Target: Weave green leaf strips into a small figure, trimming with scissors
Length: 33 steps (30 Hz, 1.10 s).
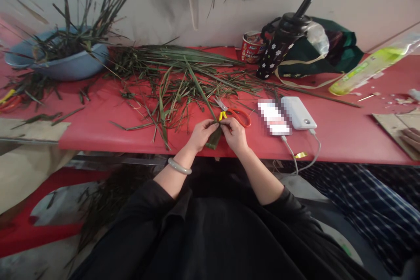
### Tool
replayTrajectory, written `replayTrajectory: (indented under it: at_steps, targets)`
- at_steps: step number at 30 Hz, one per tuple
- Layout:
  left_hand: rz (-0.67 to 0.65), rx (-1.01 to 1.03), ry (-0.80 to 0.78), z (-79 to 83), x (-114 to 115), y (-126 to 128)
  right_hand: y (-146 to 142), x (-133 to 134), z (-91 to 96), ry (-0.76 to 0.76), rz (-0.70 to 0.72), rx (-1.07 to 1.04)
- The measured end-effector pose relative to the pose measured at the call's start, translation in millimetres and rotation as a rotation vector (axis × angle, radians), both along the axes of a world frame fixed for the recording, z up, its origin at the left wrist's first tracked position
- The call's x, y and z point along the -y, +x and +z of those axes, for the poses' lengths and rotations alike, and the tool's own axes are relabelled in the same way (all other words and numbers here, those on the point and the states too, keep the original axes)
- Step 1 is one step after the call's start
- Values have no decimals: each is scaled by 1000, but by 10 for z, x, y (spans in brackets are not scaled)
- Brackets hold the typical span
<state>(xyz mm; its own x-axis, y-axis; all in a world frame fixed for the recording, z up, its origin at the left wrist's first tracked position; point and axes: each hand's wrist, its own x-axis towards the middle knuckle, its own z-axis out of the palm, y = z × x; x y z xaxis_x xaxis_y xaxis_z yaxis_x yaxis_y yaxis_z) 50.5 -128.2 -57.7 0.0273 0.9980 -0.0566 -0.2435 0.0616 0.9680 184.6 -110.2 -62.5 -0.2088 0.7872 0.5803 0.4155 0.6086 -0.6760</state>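
Observation:
My left hand and my right hand meet at the front edge of the red table. Both pinch a folded green leaf strip whose long blade runs up and away to the left. A pale bangle circles my left wrist. Just behind my right hand lie scissors with orange and yellow handles.
Loose green leaves cover the table's middle. A blue basin of stalks stands far left. A phone, a white power bank, a black bottle, a red cup and a green bag sit right. Another person's hand rests at the right edge.

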Motion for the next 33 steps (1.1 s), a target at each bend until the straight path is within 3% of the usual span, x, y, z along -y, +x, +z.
replayTrajectory:
  at_steps: [11,24,33]
  targets:
    - [37,-11,0,-14,-4,-9,-6,2,18,30,86,4]
    - [115,-117,65,-23,13,3,-12,-6,-15,-59,31,58]
    - [3,-123,28,-13,-11,4,14,16,17,-14,-45,10]
